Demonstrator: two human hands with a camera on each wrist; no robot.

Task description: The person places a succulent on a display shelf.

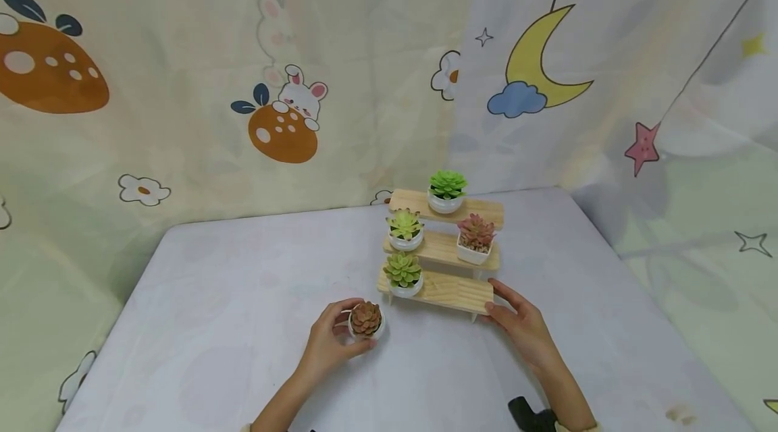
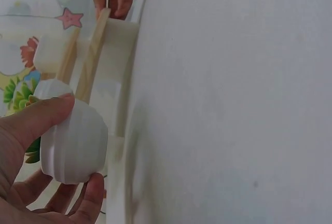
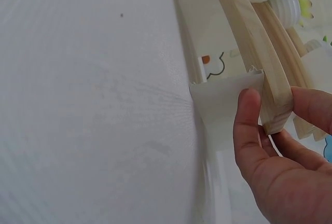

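My left hand (image 1: pixel 328 344) grips a small potted succulent (image 1: pixel 366 318) with brown leaves, thumb and fingers around its white pot (image 2: pixel 78 143). It is just in front of the left end of a three-step wooden plant stand (image 1: pixel 456 291). At the stand's right end, my right hand (image 1: pixel 527 334) pinches the lowest board (image 3: pixel 264 63) between thumb and fingers. A green succulent (image 1: pixel 404 270) sits at that board's left. On the middle board are a light green succulent (image 1: pixel 404 226) and a reddish one (image 1: pixel 476 236) in a square pot. A bright green succulent (image 1: pixel 448 187) tops the stand.
A white cloth covers the table (image 1: pixel 243 324), and the stand is toward its back right. Behind it hangs a patterned curtain (image 1: pixel 377 81). A black strap piece (image 1: pixel 531 415) shows at my right wrist.
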